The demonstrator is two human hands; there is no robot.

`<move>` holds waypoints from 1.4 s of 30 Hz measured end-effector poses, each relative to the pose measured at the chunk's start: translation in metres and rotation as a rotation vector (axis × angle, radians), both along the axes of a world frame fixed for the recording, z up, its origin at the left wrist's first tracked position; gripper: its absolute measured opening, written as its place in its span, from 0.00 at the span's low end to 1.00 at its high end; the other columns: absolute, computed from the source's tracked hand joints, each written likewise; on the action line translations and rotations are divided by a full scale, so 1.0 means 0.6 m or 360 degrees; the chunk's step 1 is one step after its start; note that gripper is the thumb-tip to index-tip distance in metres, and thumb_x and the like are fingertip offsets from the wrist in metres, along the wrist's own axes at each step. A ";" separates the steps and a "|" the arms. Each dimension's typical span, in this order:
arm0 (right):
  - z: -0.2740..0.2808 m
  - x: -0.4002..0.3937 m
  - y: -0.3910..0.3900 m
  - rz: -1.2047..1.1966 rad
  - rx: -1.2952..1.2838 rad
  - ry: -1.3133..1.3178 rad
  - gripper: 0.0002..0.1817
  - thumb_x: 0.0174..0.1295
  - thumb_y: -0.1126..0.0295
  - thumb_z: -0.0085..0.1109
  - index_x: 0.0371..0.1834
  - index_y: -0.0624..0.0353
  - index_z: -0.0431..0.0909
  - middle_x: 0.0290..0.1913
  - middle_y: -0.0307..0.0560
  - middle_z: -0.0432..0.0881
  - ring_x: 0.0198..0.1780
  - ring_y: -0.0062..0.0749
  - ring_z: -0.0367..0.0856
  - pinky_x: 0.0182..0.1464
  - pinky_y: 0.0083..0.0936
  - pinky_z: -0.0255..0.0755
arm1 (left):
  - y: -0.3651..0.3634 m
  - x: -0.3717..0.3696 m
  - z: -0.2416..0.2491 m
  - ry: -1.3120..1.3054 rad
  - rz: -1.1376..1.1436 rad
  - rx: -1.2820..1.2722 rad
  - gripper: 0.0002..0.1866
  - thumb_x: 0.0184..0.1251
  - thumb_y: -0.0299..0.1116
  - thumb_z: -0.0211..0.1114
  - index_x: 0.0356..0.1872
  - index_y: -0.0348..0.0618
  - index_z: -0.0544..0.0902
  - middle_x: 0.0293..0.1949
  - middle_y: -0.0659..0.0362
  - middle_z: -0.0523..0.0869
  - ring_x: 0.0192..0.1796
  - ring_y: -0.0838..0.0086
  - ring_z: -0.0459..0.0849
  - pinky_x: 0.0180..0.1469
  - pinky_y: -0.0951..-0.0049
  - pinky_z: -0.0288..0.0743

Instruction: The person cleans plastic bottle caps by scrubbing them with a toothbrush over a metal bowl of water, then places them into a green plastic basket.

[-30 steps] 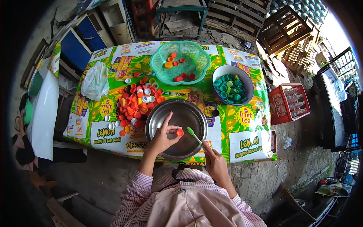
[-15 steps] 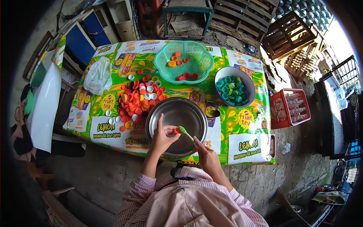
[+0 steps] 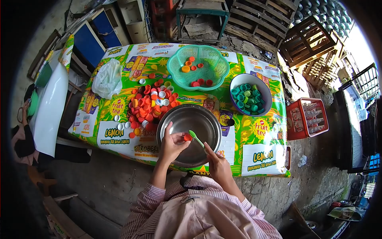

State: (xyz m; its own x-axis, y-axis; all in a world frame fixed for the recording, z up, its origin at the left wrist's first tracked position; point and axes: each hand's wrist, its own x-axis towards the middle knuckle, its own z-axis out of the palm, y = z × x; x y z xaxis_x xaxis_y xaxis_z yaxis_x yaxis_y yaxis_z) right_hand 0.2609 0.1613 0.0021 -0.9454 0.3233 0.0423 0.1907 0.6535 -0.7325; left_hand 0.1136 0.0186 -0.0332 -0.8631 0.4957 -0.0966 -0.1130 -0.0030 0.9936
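Over the steel bowl (image 3: pixel 213 119), my left hand (image 3: pixel 172 145) pinches a red bottle cap (image 3: pixel 187 137) between thumb and fingertips. My right hand (image 3: pixel 218 162) is closed around a slim light-green tool (image 3: pixel 196 138) with a widened, spoon-like end. That end points up and left, close beside the cap. A pile of bottle caps (image 3: pixel 145 109), mostly red and orange with some white, lies left of the bowl.
Behind the bowl, a green plastic basket (image 3: pixel 221 71) contains several red and orange caps. To its right, a bowl (image 3: pixel 267 89) holds green caps. A plastic bag (image 3: pixel 107 79) lies at left. A red crate (image 3: pixel 292 133) of bottles stands beyond the table's right edge.
The whole view has shifted slightly. The light-green tool's tip has lifted a little away from the red cap; both hands keep nearly the same pose.
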 end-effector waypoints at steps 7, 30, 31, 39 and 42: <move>-0.005 -0.003 0.008 -0.0063 -0.0019 0.0089 0.27 0.63 0.72 0.50 0.67 0.39 0.63 0.30 0.55 0.81 0.25 0.51 0.80 0.25 0.43 0.72 | 0.009 -0.003 0.020 0.0157 -0.0018 -0.0057 0.46 0.50 0.17 0.68 0.67 0.39 0.48 0.43 0.48 0.81 0.44 0.71 0.83 0.49 0.72 0.78; 0.013 0.007 -0.010 0.0061 -0.0277 0.0152 0.30 0.62 0.77 0.50 0.68 0.43 0.61 0.33 0.59 0.80 0.29 0.53 0.80 0.31 0.42 0.73 | -0.002 0.007 0.011 -0.0190 -0.0155 0.0509 0.35 0.62 0.22 0.62 0.67 0.40 0.54 0.51 0.47 0.77 0.52 0.69 0.80 0.55 0.70 0.76; 0.010 0.007 -0.012 0.0059 -0.0276 0.0153 0.30 0.62 0.77 0.50 0.68 0.43 0.61 0.33 0.59 0.80 0.29 0.53 0.80 0.31 0.42 0.73 | -0.002 0.007 0.010 -0.0189 -0.0156 0.0509 0.35 0.62 0.22 0.62 0.67 0.40 0.54 0.51 0.47 0.77 0.52 0.69 0.80 0.55 0.70 0.76; 0.011 0.013 -0.018 0.0085 -0.0076 0.0098 0.29 0.62 0.76 0.50 0.68 0.44 0.62 0.30 0.59 0.79 0.27 0.51 0.80 0.28 0.40 0.71 | -0.008 0.010 0.012 -0.0227 -0.0175 0.0448 0.23 0.62 0.21 0.61 0.58 0.33 0.65 0.52 0.48 0.78 0.53 0.69 0.80 0.57 0.71 0.75; 0.002 0.009 -0.020 -0.0062 -0.0151 0.0258 0.29 0.62 0.76 0.51 0.68 0.44 0.62 0.31 0.56 0.80 0.27 0.52 0.79 0.29 0.40 0.73 | -0.010 0.008 0.016 -0.0214 -0.0174 0.0388 0.24 0.61 0.21 0.62 0.58 0.33 0.65 0.51 0.49 0.79 0.52 0.69 0.80 0.57 0.72 0.75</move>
State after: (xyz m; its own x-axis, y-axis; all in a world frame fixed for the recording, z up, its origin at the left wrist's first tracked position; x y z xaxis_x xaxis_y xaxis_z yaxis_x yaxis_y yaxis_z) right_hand 0.2663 0.1491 0.0035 -0.9154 0.3691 0.1607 0.0888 0.5744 -0.8137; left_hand 0.1185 0.0128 -0.0234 -0.7908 0.6078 -0.0729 -0.2561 -0.2203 0.9412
